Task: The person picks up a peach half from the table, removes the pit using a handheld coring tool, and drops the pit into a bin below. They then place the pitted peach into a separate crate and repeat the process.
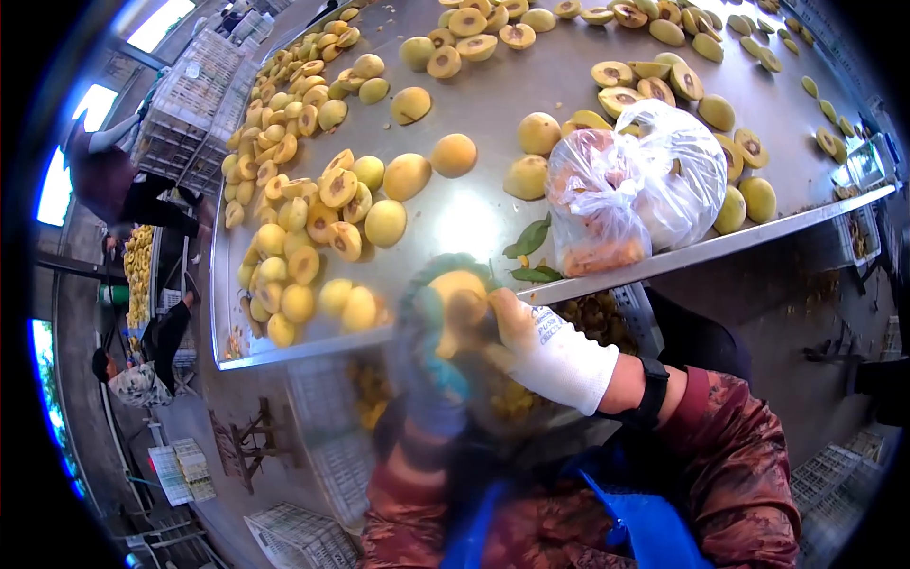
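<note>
Just off the near edge of the metal table, my left hand [434, 341], in a blurred teal glove, is closed around a yellow peach [457, 289]. My right hand [545, 353], in a white glove with print on its back and a black band at the wrist, presses its fingers against the same peach. A brown patch shows on the fruit, too smeared to make out. Whole and halved yellow peaches [365, 223] lie on the table beyond my hands, some halves showing brown centres.
On the metal table [455, 104] sit a knotted clear plastic bag [640, 190] with orange contents and green leaves [531, 248]. Below are crates of fruit [597, 318]. Stacked crates [194, 104] and other people [142, 370] are to the left.
</note>
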The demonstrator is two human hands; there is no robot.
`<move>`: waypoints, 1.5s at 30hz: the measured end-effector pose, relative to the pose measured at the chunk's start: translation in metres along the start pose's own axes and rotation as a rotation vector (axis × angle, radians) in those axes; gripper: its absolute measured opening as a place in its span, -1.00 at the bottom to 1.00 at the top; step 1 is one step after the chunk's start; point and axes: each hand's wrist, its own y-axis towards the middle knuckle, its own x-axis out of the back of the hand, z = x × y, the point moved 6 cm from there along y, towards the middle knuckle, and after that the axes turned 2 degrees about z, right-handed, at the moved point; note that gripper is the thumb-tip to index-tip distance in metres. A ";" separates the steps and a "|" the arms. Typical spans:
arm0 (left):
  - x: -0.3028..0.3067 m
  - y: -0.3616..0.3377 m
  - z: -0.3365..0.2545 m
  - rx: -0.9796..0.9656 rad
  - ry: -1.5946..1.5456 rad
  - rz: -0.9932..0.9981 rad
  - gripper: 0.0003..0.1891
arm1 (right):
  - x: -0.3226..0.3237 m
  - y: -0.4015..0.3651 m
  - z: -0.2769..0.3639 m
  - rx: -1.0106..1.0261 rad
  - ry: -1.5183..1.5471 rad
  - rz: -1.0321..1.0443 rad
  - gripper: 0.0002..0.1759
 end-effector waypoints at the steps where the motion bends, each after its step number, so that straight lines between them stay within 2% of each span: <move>1: 0.002 -0.002 0.001 -0.004 0.004 -0.004 -0.44 | -0.002 0.001 0.002 0.045 0.092 -0.040 -0.60; 4: 0.004 -0.005 0.000 0.015 0.031 -0.027 -0.44 | -0.011 0.004 -0.006 -0.006 0.280 -0.026 -0.54; 6: 0.005 -0.005 -0.010 -0.217 0.419 0.058 -0.50 | -0.018 0.006 -0.015 -0.076 0.322 0.036 -0.54; 8: 0.002 -0.005 -0.007 -0.059 0.163 0.040 -0.49 | -0.026 0.006 -0.026 -0.105 0.293 0.098 -0.57; 11: 0.009 -0.012 -0.016 -0.591 0.697 0.128 -0.62 | -0.039 0.007 -0.038 -0.053 0.196 0.135 -0.64; 13: 0.015 -0.012 -0.008 -0.380 0.695 0.095 -0.59 | -0.038 0.006 -0.034 0.043 0.127 0.080 -0.65; 14: 0.017 -0.010 -0.006 -0.276 0.588 0.081 -0.58 | -0.034 0.006 -0.026 0.103 0.093 0.037 -0.65; 17: 0.019 -0.004 0.002 0.013 0.139 0.031 -0.56 | -0.027 -0.004 -0.013 -0.092 0.084 0.141 -0.65; 20: 0.021 0.000 0.011 0.248 -0.065 0.036 -0.55 | -0.019 -0.008 0.000 -0.477 0.382 0.372 -0.70; 21: 0.015 0.003 0.006 0.270 -0.114 0.145 -0.55 | -0.022 -0.010 0.000 -0.515 0.498 0.400 -0.71; 23: 0.010 0.005 0.007 0.312 -0.169 0.118 -0.53 | -0.028 -0.016 0.000 -0.592 0.733 0.453 -0.72; 25: 0.004 0.005 0.001 0.291 -0.317 0.121 -0.49 | -0.024 -0.013 0.004 -0.609 0.766 0.440 -0.73; 27: 0.000 0.008 -0.004 0.096 -0.025 0.029 -0.39 | -0.026 -0.010 0.004 -0.603 0.896 0.448 -0.74; 29: 0.002 0.005 -0.009 -0.209 0.116 0.069 -0.34 | -0.023 -0.011 0.010 -0.549 0.794 0.407 -0.74; 32: 0.012 0.001 -0.002 0.085 0.027 0.135 -0.56 | -0.024 -0.015 0.010 -0.556 0.694 0.382 -0.75; 34: 0.009 0.003 -0.004 0.137 -0.020 0.181 -0.57 | -0.025 -0.020 0.009 -0.613 0.677 0.402 -0.76; 36: 0.005 0.006 -0.004 0.189 -0.024 0.280 -0.59 | -0.030 -0.025 0.011 -0.653 0.839 0.465 -0.79; 39: 0.000 0.004 -0.004 0.266 0.012 0.276 -0.43 | -0.032 -0.028 0.014 -0.662 0.906 0.478 -0.82; 45: 0.000 0.001 -0.004 0.175 -0.030 0.232 -0.43 | -0.033 -0.029 0.019 -0.715 0.901 0.543 -0.82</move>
